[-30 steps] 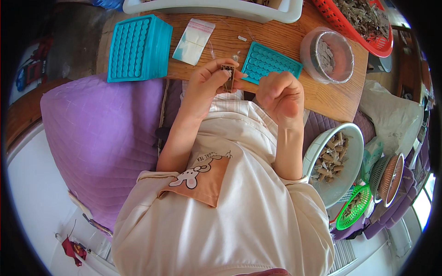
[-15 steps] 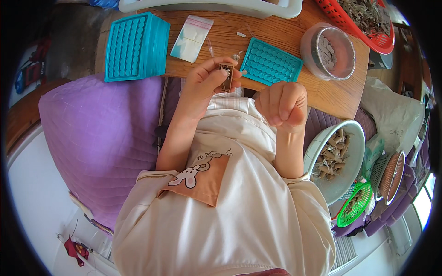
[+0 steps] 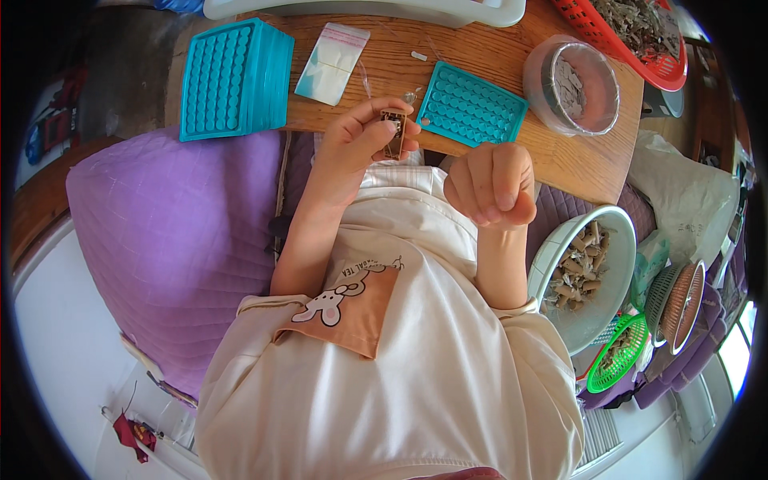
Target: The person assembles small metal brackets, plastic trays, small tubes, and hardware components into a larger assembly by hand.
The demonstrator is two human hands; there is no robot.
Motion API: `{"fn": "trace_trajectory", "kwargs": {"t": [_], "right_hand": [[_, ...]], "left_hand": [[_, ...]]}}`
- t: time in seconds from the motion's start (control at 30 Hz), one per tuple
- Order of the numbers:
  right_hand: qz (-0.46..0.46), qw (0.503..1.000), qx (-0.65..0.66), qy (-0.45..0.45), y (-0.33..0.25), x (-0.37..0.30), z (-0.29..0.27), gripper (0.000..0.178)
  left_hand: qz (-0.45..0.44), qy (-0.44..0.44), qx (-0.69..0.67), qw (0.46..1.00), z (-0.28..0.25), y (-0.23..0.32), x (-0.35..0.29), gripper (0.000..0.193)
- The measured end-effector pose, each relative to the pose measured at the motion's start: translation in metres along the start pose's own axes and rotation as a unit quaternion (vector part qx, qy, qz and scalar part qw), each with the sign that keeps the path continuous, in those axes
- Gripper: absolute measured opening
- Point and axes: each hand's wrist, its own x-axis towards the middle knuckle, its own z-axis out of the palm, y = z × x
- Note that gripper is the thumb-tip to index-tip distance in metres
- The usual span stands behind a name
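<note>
My left hand point(image 3: 356, 140) is closed around a small rectangular brown and gold-coloured piece point(image 3: 394, 134), like a little frame or case with dark detail inside. The thumb presses on its face at the table's near edge. To its right, my right hand point(image 3: 492, 186) is held up, apart from that piece, fingers curled in and pressed together. Whatever those fingers may hold is hidden. Just beyond the hands lies a teal tray point(image 3: 472, 106) with rows of round cups, a small pale bit beside its left edge.
A stack of teal trays point(image 3: 232, 80) and a clear packet point(image 3: 333, 64) are left on the wooden table point(image 3: 400, 40). At right stand a lined tub point(image 3: 596, 96), a red basket point(image 3: 680, 68), and, lower, a pale basin point(image 3: 620, 300) of brown pieces and a green basket point(image 3: 638, 360). A purple quilted cover point(image 3: 176, 232) is left.
My right hand has tipped slightly, its curled fingers a little lower. My left hand keeps the same hold on the small piece.
</note>
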Motion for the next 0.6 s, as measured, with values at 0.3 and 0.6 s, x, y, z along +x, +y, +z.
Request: {"fn": "trace_trajectory", "kwargs": {"t": [0.3, 0.6], "right_hand": [[0.007, 0.999, 0.04, 0.024, 0.0003, -0.0027, 0.0022, 0.026], [0.018, 0.997, 0.076, 0.002, 0.0016, 0.0001, 0.0013, 0.022]], "left_hand": [[-0.004, 0.002, 0.005, 1.0, 0.0009, -0.0011, 0.0001, 0.025], [-0.007, -0.003, 0.002, 1.0, -0.0002, -0.0007, 0.0005, 0.026]]}}
